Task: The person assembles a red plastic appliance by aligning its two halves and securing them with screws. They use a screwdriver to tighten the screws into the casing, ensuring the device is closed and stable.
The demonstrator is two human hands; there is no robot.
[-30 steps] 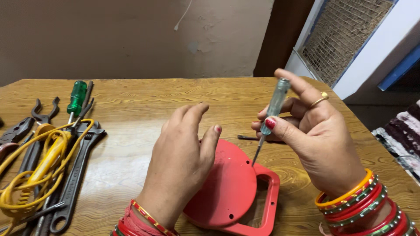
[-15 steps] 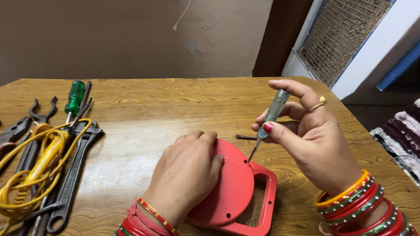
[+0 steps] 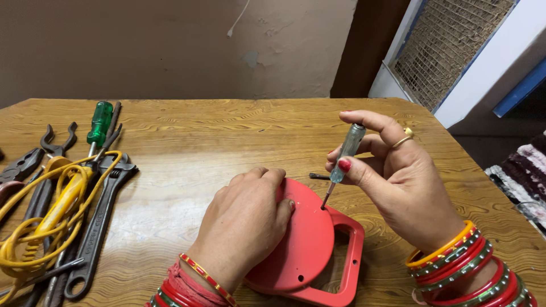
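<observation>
Meanwhile, right hand (image 3: 398, 182) sets screwdriver (image 3: 344, 156) near red casing (image 3: 310, 239) edge.

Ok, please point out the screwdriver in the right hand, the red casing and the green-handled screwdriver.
Screwdriver (image 3: 346, 149), head view, on its clear handle.
Red casing (image 3: 307, 239), head view, on its round face.
Green-handled screwdriver (image 3: 100, 122), head view, on its handle.

- The left hand (image 3: 245, 219) lies palm-down on a red plastic case (image 3: 310, 244), pressing it flat on the wooden table (image 3: 227, 131).
- The right hand (image 3: 392, 176) pinches a slim clear-handled screwdriver (image 3: 341, 159) between thumb and fingers, tilted, its tip touching the case near the round part's right edge.
- A small dark screw (image 3: 318, 176) lies on the table just beyond the case.
- Far left lie a green-handled screwdriver (image 3: 100, 122), pliers (image 3: 23, 162), an adjustable wrench (image 3: 96, 233) and a yellow cord (image 3: 40, 227).
</observation>
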